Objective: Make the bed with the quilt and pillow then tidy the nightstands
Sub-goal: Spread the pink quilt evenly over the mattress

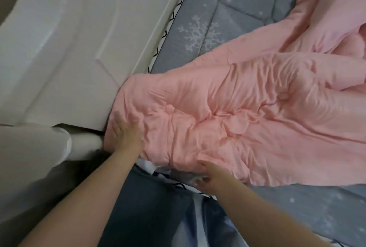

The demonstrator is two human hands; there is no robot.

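Pink padded quilt (227, 119), crumpled and creased, lies across the grey snowflake-print bed sheet (213, 16), running from the near left corner of the bed toward the far right. Its near-left end is bunched up against the cream-white panelled headboard (65, 48), which blocks that side.

Left hand (124, 135) rests flat on the quilt's corner beside the headboard, fingers spread and fairly straight, pressing the fabric. Right hand (213, 177) at the quilt's near edge, fingers curled at the hem; blurred, so cannot tell whether it truly pinches the fabric.

White, black-zigzag-trimmed mattress edge (170, 26) shows along the headboard and again just under the right hand. Dark grey-blue cloth (150, 207) hangs between the forearms, near. Rounded cream-white furniture piece (35, 147) sits near left, beside the headboard.
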